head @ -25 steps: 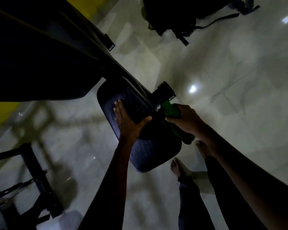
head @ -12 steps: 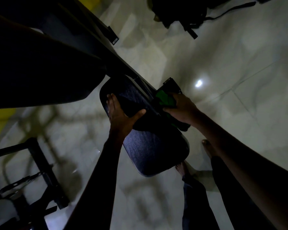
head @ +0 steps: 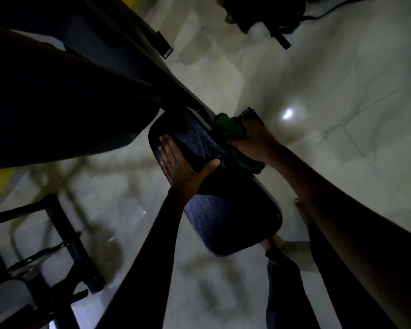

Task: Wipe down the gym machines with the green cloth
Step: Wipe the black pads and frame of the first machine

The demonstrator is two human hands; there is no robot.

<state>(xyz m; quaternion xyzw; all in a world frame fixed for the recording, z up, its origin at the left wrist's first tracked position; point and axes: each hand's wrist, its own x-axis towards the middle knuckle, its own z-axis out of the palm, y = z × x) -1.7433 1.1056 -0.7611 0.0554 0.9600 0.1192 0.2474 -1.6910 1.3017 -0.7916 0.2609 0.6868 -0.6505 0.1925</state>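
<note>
- The left hand (head: 183, 162) lies flat on the upper end of a dark, oval, rough-textured padded seat (head: 223, 222). Its fingers are straight and close together, the thumb is spread wide across the pad, and it holds nothing.
- The right hand (head: 252, 143) has its fingers curled round a bunched green cloth (head: 230, 127) and presses it against the right edge of the padded seat, where the seat meets a dark metal frame bar (head: 138, 55).
- Part of the green cloth sticks out above the knuckles, and another fold hangs out below the palm.
- The dark metal frame bar runs diagonally from the upper left down to the seat, and a small black bracket shows just beyond the right hand.
- A large dark cushioned pad (head: 57, 103) fills the left side, above the seat.
- Under everything is a pale glossy tiled floor (head: 330, 67) with one bright spot of reflected light (head: 287, 113).
- A black bag with straps (head: 271, 15) lies on the floor at the top edge.
- Two bare feet (head: 299, 205) stand on the tiles beside the lower end of the seat.
- A black metal stand (head: 64, 233) sits at the lower left, blurred.
</note>
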